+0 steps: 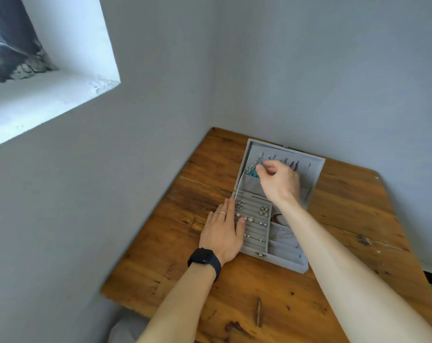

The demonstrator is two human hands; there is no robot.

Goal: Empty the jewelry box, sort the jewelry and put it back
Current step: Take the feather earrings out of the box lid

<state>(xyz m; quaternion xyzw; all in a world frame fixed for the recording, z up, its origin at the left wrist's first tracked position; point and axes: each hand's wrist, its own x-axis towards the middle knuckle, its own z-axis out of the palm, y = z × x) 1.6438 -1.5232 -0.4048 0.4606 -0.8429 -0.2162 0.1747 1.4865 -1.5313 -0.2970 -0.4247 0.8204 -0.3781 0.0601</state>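
A grey velvet jewelry box (279,262) stands open on the wooden table (346,219), its lid (314,169) tilted back. Several earrings and studs (253,219) sit in the ring rolls on the left of its tray. My left hand (222,233), with a ring and a black watch, lies flat against the box's left side, thumb on the tray. My right hand (278,180) reaches into the lid and pinches a silver chain necklace (257,164) hanging from the hooks. Blue beads (252,174) lie in the lid pocket under it.
The table stands in a corner between two grey walls. A deep window recess (49,78) is in the left wall. More small pieces lie in the compartments (283,235) on the right of the tray. Bare wood stretches in front of and right of the box.
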